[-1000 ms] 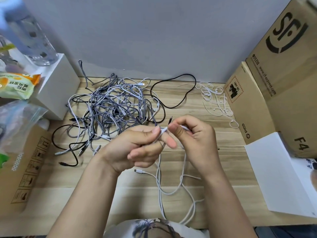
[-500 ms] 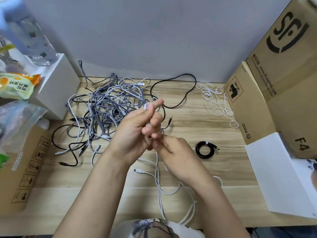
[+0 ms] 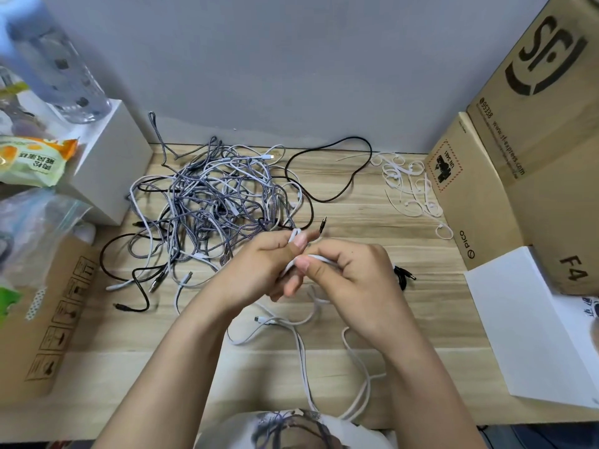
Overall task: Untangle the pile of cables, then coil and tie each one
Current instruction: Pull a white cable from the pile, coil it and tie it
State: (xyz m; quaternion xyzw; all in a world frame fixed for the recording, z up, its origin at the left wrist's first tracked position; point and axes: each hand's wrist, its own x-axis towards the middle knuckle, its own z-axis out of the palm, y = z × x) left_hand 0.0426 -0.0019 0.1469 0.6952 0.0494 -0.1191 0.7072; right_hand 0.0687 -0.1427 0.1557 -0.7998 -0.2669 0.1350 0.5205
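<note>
A tangled pile of grey braided, white and black cables [image 3: 214,202] lies on the wooden table [image 3: 372,228] at the back left. In front of it my left hand [image 3: 259,270] and my right hand [image 3: 353,280] meet above the table. Both pinch the same white cable [image 3: 301,348], bunched between the fingers. Its loose length hangs down and trails in loops toward the near table edge, with one plug end [image 3: 259,319] lying under my left wrist. A small coiled black cable [image 3: 403,277] lies just right of my right hand, partly hidden by it.
White cable ties [image 3: 408,186] lie scattered at the back right. Cardboard boxes [image 3: 518,150] stand along the right, with a white sheet [image 3: 525,332] before them. A white box [image 3: 110,170], a water bottle [image 3: 58,69], snack bags and a brown carton [image 3: 48,319] crowd the left.
My left hand has come down from in front of the pile. My right hand has risen to meet it, both now pinching the bunched white cable and covering most of the black coil.
</note>
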